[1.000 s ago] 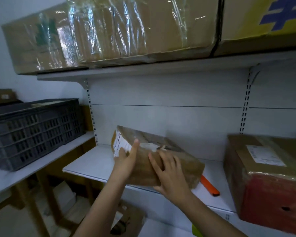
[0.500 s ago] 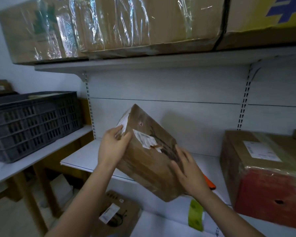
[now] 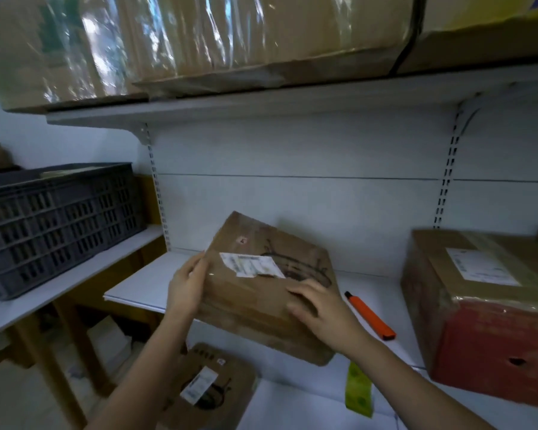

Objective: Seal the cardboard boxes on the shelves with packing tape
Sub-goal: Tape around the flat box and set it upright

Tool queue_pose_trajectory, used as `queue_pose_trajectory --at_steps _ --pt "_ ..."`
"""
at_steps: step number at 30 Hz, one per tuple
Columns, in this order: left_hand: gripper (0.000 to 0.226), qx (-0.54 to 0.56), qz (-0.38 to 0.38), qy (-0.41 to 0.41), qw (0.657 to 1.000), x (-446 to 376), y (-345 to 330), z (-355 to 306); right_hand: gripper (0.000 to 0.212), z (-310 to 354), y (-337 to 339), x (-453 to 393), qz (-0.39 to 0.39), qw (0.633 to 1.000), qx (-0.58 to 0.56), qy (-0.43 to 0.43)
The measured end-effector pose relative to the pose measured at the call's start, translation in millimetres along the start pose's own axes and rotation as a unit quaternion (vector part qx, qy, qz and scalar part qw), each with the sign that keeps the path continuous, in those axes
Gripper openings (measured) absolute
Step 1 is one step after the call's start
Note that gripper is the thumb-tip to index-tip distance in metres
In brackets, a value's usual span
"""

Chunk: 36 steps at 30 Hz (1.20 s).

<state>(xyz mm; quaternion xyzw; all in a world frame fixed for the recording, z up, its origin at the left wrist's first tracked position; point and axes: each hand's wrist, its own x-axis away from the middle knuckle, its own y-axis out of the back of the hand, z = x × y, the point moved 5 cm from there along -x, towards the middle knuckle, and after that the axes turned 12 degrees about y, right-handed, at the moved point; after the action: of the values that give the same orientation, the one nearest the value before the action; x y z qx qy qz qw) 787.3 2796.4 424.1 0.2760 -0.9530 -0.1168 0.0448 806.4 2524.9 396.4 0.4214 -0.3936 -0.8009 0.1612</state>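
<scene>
Cardboard box [image 3: 255,293] sits tilted on the middle shelf [image 3: 143,287], front edge overhanging. Left hand [image 3: 185,288] grips its left edge, fingers curled round it; right hand [image 3: 320,311] lies flat on top, fingers spread (orange marker [image 3: 370,316] just beside).
</scene>
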Motion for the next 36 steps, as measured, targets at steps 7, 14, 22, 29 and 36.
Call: queue_pose_trajectory --at_steps 7,14,22,29,36 --pt "0.043 -0.059 0.087 0.135 0.985 -27.1 -24.0 72.7 0.047 -160.8 9.6 86.6 -0.031 0.928 0.184 -0.321" --pt "0.034 -0.011 0.104 0.171 0.98 -43.6 -35.0 85.8 0.03 -154.7 -7.9 94.9 0.034 0.888 0.184 -0.42" --pt "0.034 0.062 0.092 0.257 0.96 -41.8 -35.9 93.3 0.035 -89.9 -6.9 63.5 -0.183 0.878 -0.155 -0.413" --pt "0.042 0.119 0.164 0.22 0.954 -20.0 -78.3 76.3 0.03 -47.1 73.1 79.6 -0.259 0.916 0.047 -0.304" --pt "0.058 -0.004 0.203 0.017 0.979 16.0 -157.4 50.5 0.029 -54.9 70.4 87.8 -0.053 0.932 0.268 -0.237"
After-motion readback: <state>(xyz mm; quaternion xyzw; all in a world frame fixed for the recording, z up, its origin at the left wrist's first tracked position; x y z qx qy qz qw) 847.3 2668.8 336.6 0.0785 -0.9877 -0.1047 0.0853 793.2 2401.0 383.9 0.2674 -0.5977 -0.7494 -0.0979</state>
